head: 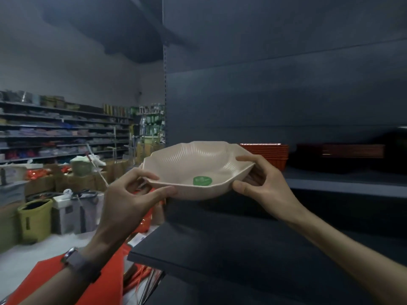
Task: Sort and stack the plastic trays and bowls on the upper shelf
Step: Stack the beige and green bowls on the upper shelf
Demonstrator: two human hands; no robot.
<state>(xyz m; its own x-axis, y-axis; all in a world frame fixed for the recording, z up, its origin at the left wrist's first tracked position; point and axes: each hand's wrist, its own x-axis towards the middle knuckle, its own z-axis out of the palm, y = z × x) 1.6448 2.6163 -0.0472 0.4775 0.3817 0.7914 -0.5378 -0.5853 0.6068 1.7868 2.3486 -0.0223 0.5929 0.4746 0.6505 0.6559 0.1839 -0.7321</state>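
Note:
A beige ribbed plastic bowl [198, 164] with a green round sticker inside is held in the air at the left end of the upper shelf [343, 183]. My left hand [130, 199] grips its left rim, thumb on top. My right hand [262, 181] grips its right rim. Behind the bowl, a stack of orange-red trays [275, 154] stands on the upper shelf. Further right on that shelf lie dark trays [343, 155], dim and hard to make out.
A dark lower shelf [220, 249] juts out below my arms. The dark back panel [286, 84] of the shelving rises behind. To the left are cardboard boxes, a yellow-green bin [35, 219], red items near my left wrist, and distant stocked shop shelves [61, 133].

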